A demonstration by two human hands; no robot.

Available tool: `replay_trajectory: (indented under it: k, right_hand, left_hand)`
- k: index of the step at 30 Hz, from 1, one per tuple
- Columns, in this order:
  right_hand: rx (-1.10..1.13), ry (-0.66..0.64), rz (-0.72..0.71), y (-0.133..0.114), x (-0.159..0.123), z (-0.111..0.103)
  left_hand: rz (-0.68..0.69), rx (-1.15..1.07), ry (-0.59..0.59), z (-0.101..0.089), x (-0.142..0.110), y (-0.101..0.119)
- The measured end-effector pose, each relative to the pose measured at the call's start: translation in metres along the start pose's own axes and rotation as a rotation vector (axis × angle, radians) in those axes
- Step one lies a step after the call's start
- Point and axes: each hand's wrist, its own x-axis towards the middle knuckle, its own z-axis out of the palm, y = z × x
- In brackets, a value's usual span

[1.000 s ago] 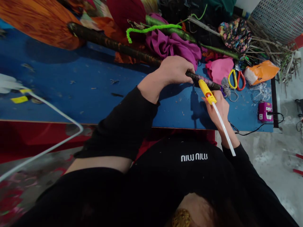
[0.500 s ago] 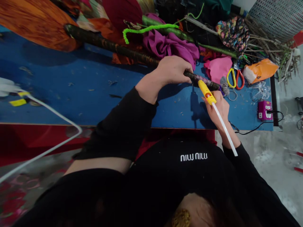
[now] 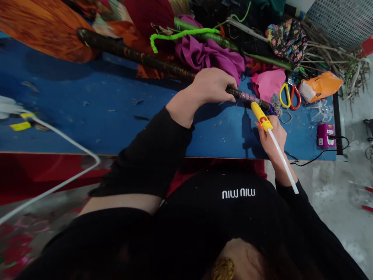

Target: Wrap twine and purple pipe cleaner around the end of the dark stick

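Observation:
My left hand (image 3: 214, 85) is closed around a long dark stick (image 3: 140, 58), near its thinner right end. Purple wrapping shows on the stick just right of that hand. In my right hand (image 3: 274, 136) is a yellow hot glue gun (image 3: 261, 116), with a long white glue stick (image 3: 283, 160) poking out of its back. The gun's front lies close to the wrapped end of the stick; whether its nozzle touches is hidden. The far left end of the stick lies against an orange cloth (image 3: 55, 31).
Purple cloth (image 3: 210, 58), a green pipe cleaner (image 3: 183, 35) and a pink cloth (image 3: 269, 83) lie along the back. Scissors (image 3: 290, 95), an orange packet (image 3: 320, 87) and a purple box (image 3: 325, 136) with a black cable stand at right. A white cable (image 3: 72, 142) crosses the table's front edge.
My right hand has moved the glue gun a little to the right and toward me along the stick. My left hand has stayed nearly still.

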Motion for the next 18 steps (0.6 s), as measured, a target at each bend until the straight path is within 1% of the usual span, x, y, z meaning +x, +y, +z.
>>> replay_trajectory:
  k: [8, 14, 18]
  right_hand:
    - [-0.029, 0.066, 0.042, 0.011, -0.005, 0.002]
    - [-0.047, 0.062, 0.062, 0.02, -0.008, 0.001]
    - [-0.038, 0.048, 0.051, 0.018, -0.01, -0.001]
  left_hand:
    - [0.002, -0.016, 0.013, 0.001, -0.001, -0.002]
    - [-0.001, -0.055, 0.007, 0.0, -0.001, -0.003]
    - [-0.014, -0.072, 0.007, 0.002, 0.0, -0.004]
